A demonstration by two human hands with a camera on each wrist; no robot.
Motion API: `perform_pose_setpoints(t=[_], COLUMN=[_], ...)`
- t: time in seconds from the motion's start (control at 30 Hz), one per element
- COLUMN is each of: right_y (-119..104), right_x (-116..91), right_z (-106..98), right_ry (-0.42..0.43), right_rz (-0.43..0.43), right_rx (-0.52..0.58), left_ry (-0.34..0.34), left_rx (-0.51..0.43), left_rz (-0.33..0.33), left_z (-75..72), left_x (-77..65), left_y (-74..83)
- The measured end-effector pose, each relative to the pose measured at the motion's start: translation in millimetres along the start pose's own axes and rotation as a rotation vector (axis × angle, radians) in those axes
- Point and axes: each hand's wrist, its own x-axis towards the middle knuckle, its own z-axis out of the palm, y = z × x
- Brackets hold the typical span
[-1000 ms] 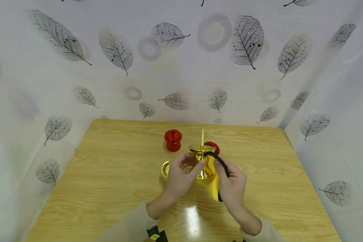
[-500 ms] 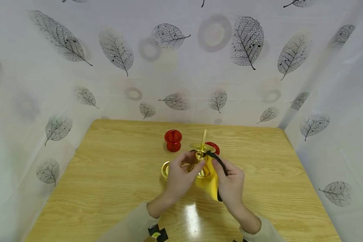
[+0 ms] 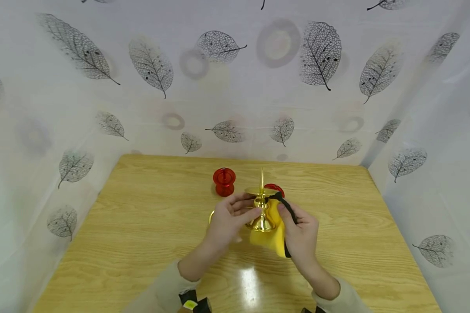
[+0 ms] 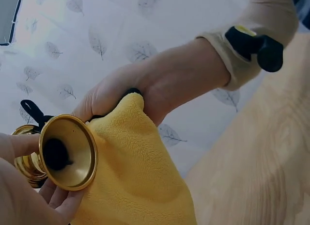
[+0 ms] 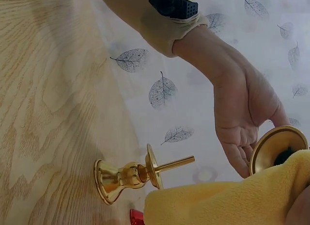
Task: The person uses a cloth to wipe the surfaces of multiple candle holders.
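Note:
A gold candlestick [image 3: 263, 222] with a thin spike and a flat drip pan stands upright in the air between both hands. My left hand [image 3: 228, 219] grips it from the left, the thumb across its stem. In the left wrist view the hollow underside of its base [image 4: 80, 152] faces the camera. My right hand [image 3: 302, 232] pinches a yellow cloth [image 3: 272, 241] with a black edge at the candlestick's right side. The cloth hangs down behind the base, and its black edge reaches up beneath the drip pan. In the right wrist view the cloth covers most of the right hand.
A second gold candlestick [image 5: 127, 179] stands on the wooden table [image 3: 160, 195], mostly hidden behind the left hand in the head view. One red candlestick [image 3: 224, 181] stands farther back, and another red piece [image 3: 276, 188] shows behind the drip pan. Leaf-printed sheeting [image 3: 235, 100] surrounds the table.
The held candlestick leaned slightly right half a second ago and is upright again. My left hand has shifted a little left, covering more of the standing gold candlestick. The cloth's folds have moved.

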Motion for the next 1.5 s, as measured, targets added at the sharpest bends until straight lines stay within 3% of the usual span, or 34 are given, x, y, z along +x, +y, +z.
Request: perform_pose_setpoints(t=[0.13, 0.3, 0.4, 0.57, 0.73, 0.87, 0.97, 1.13, 1.3, 1.4, 1.5], right_y=[0, 1, 1, 6, 9, 9, 9, 6, 3, 3, 4], right_x=[1, 0, -1, -5, -8, -6, -2, 3, 4, 3, 1], right_z=[1, 2, 4, 5, 4, 2, -1, -6, -6, -4, -2], right_ry=[-0.012, -0.016, -0.026, -0.072, -0.089, -0.070, -0.068, -0.066, -0.096, -0.104, -0.091], right_rz=[0.016, -0.010, -0.041, -0.030, -0.031, -0.040, -0.022, 0.066, 0.117, 0.093, 0.059], right_rx=[0.015, -0.001, -0.005, -0.053, -0.110, -0.107, -0.085, -0.059, 0.007, -0.006, -0.045], left_ry=[-0.049, -0.069, -0.037, 0.058, 0.106, 0.091, 0.065, 0.001, -0.097, -0.123, -0.090], left_rx=[-0.043, -0.008, 0.090, 0.284, 0.357, 0.344, 0.308, 0.173, 0.074, 0.075, 0.126], left_rz=[-0.014, -0.010, 0.010, 0.115, 0.195, 0.184, 0.126, 0.030, 0.002, -0.001, 0.007], left_z=[-2.9, -4.5, -5.1, -4.4, -1.4, 0.1, -1.3, -8.8, -12.6, -12.4, -11.4], left_x=[1.5, 3.9, 6.3, 9.4, 10.4, 9.2, 7.5, 8.0, 10.7, 12.1, 13.2], left_y=[-0.2, 0.0, -1.7, -7.6, -11.6, -9.0, -5.4, -1.3, -2.5, -5.5, -8.7])
